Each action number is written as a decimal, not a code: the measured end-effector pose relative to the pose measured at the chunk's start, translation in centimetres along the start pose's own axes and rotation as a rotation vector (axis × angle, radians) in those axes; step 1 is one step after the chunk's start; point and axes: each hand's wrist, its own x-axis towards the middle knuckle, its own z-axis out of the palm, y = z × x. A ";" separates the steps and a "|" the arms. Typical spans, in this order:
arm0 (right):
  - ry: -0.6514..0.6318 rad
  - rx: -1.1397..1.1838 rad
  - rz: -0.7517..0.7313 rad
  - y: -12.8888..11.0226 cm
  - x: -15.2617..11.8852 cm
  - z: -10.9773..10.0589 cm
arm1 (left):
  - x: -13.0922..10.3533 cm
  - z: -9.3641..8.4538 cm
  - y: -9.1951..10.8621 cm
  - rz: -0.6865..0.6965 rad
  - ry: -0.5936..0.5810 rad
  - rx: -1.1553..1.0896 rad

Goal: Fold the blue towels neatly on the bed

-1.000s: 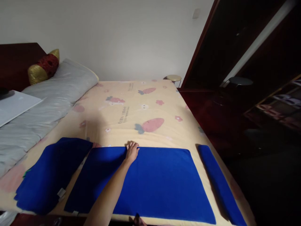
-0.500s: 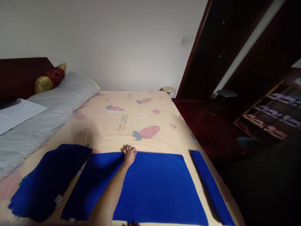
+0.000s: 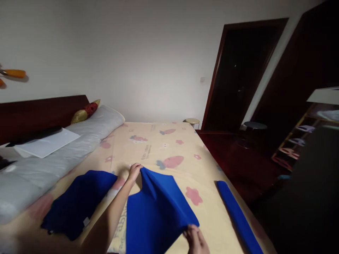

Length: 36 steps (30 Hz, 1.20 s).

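A blue cloth [image 3: 156, 208] is lifted off the bed, sagging in creases between my two hands. My left hand [image 3: 135, 172] pinches its far left corner. Nearer to me, my right hand [image 3: 196, 240] grips the cloth at its lower right corner. To the left lies a second, darker blue cloth [image 3: 76, 204], crumpled at its near edge, with a small white tag [image 3: 86, 221]. A narrow folded blue cloth [image 3: 238, 215] lies lengthwise along the bed's right side, apart from my right hand.
The bed [image 3: 201, 173] has a cream sheet printed with carrots and flowers. Along its left side lies a grey quilt [image 3: 87, 148] with a white board [image 3: 47, 143] on it. Stools [image 3: 192, 121] and a shoe rack [image 3: 293, 141] stand beyond the bed's right edge.
The middle blue cloth lay flat under my left hand; now both hands hold it raised and partly bunched. My right hand has come into view. The camera has tilted up.
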 end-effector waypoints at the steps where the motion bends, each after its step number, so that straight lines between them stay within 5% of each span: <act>1: 0.037 0.062 -0.040 -1.7 0.5 0.4 | -1.2 -1.8 0.6 0.009 0.003 -0.073; 7: 0.020 0.189 -0.121 -10.5 0.7 1.5 | -9.8 -9.8 2.9 0.032 -0.067 -0.359; 14: -0.189 0.028 -0.223 -13.3 -0.1 -1.1 | -16.6 -13.9 4.1 0.080 -0.162 -0.343; 20: -0.310 -0.188 -0.268 -15.5 -1.3 -2.6 | -17.8 -15.8 4.2 0.077 -0.160 -0.263; 36: -0.259 -0.638 -0.611 -19.1 -3.0 -4.4 | -19.5 -17.5 5.5 0.307 0.044 0.184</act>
